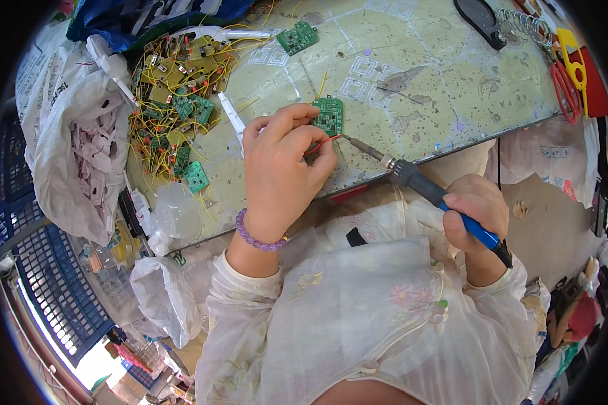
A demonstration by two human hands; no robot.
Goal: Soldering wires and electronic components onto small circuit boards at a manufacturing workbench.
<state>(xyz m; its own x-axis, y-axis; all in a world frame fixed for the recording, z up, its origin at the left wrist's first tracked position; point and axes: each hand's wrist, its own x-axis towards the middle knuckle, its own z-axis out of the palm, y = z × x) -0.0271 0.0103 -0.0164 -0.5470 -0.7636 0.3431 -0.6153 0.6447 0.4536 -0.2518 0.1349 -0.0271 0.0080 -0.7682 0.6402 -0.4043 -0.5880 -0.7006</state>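
Note:
My right hand (478, 214) is wrapped round the blue-and-black handle of a soldering iron (420, 183). The iron's thin tip reaches the lower edge of a green circuit board (330, 116) lying near the table's front edge. Thumb and forefinger of my left hand (282, 162) pinch a red wire (327, 142), whose end meets the board beside the tip. Other fingers of that hand rest at the board's left side and partly cover it. Whether tip, wire and board all touch is too small to tell. A yellow wire (322, 84) sticks out from the board's far edge.
A heap of circuit boards with yellow wires (175, 94) covers the table's left part. Another green board (297, 38) lies farther back. White plastic pieces (232, 116) are left of my hand. Red-handled scissors (566, 91), a yellow tool (573, 64) and a coiled spring stand (530, 25) lie far right.

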